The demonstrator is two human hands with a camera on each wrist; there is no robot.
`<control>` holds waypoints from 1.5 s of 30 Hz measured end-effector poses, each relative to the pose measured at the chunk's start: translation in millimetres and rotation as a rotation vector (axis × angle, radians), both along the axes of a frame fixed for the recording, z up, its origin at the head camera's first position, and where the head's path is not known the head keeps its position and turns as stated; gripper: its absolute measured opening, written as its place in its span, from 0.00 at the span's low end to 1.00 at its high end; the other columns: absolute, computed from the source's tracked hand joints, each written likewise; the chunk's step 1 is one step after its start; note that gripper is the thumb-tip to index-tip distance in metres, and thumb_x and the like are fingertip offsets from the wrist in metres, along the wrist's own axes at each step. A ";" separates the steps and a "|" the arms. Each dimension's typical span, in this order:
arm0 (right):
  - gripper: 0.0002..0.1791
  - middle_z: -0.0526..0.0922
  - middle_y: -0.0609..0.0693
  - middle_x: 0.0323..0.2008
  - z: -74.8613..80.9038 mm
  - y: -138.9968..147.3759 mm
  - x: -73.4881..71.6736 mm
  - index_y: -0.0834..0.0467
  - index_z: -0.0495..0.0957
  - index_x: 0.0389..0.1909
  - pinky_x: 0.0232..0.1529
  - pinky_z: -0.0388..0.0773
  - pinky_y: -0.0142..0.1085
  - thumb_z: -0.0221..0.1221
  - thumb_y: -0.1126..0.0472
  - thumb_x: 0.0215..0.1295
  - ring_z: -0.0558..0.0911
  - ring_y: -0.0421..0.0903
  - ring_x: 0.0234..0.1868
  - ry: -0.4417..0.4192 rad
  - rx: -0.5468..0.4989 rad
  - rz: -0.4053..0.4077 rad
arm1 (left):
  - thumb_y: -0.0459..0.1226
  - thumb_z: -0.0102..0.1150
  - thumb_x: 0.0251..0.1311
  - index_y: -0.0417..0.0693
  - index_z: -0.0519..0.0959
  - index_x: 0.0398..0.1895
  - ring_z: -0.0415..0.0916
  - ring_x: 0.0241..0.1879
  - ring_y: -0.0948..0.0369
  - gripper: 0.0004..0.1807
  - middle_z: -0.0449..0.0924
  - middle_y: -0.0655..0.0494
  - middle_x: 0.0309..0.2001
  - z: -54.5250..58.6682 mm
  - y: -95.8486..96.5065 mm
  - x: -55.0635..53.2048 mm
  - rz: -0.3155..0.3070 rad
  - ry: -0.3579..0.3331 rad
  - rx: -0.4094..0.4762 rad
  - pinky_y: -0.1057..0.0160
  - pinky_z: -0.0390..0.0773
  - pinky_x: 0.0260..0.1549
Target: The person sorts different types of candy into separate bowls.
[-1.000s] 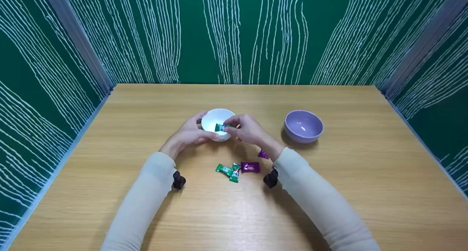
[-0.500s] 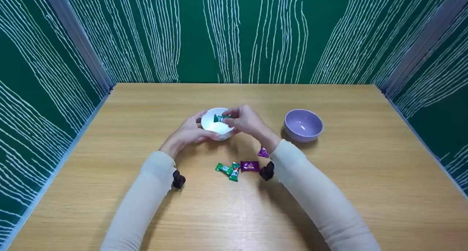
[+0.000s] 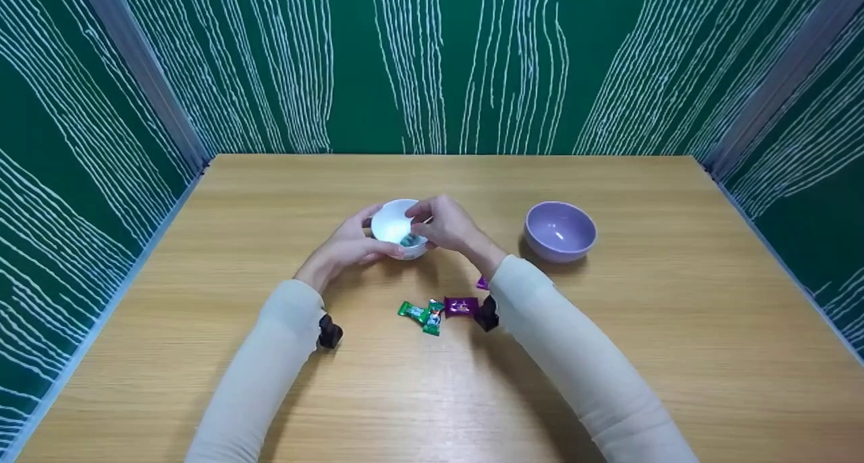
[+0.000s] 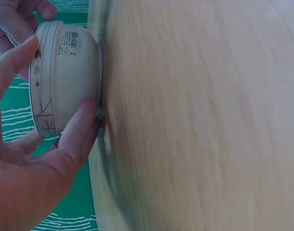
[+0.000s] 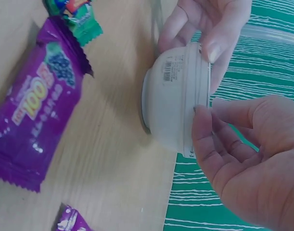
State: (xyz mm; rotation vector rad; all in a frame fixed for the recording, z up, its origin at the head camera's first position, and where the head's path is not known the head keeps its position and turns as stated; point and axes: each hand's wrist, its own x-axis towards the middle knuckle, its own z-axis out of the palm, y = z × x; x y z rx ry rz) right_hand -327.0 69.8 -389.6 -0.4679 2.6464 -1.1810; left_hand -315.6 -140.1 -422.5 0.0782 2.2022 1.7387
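Newly released, a green sweet (image 3: pixel 409 240) lay delivered in the white bowl (image 3: pixel 387 224) the left hand (image 3: pixel 351 242) gripped; right hand (image 3: pixel 447 224) slightly parted, empty.

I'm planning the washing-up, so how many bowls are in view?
2: the white bowl, gripped by the left hand, and the purple bowl, standing on the table to its right in the head view.

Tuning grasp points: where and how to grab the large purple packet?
Probably pinch the large purple packet mid-body from above, across its near and far long edges. It lies flat, its long axis left to right, with crimped ends; a green candy sits by its left end, and in the head view the dark wrist device crowds its right.
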 end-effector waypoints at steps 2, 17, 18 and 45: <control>0.17 0.84 0.53 0.49 -0.8 -0.5 0.5 0.60 0.82 0.59 0.40 0.85 0.40 0.63 0.66 0.70 0.81 0.49 0.45 0.000 0.006 0.005 | 0.41 0.85 0.41 0.59 0.58 0.79 0.62 0.67 0.52 0.60 0.60 0.51 0.71 0.5 0.2 0.1 0.004 -0.002 -0.006 0.58 0.73 0.63; 0.18 0.83 0.54 0.53 1.6 6.5 5.7 0.60 0.81 0.59 0.46 0.84 0.37 0.63 0.64 0.70 0.81 0.49 0.50 0.008 0.002 0.047 | 0.41 0.85 0.42 0.61 0.59 0.79 0.62 0.68 0.51 0.59 0.60 0.53 0.73 2.0 2.4 0.2 0.000 -0.002 -0.026 0.55 0.72 0.65; 0.18 0.83 0.54 0.53 2.7 7.6 6.4 0.60 0.81 0.59 0.46 0.83 0.36 0.63 0.64 0.70 0.81 0.48 0.50 0.013 0.003 0.056 | 0.41 0.85 0.42 0.61 0.59 0.79 0.62 0.68 0.51 0.59 0.60 0.53 0.73 1.9 2.4 0.1 -0.001 -0.002 -0.024 0.54 0.72 0.65; 0.32 0.74 0.54 0.66 1.4 42.0 85.5 0.58 0.72 0.70 0.67 0.70 0.46 0.68 0.63 0.65 0.73 0.52 0.67 0.177 0.400 0.740 | 0.42 0.85 0.40 0.58 0.55 0.80 0.61 0.68 0.52 0.63 0.60 0.49 0.72 0.0 -0.9 -0.9 0.005 0.003 -0.045 0.55 0.66 0.69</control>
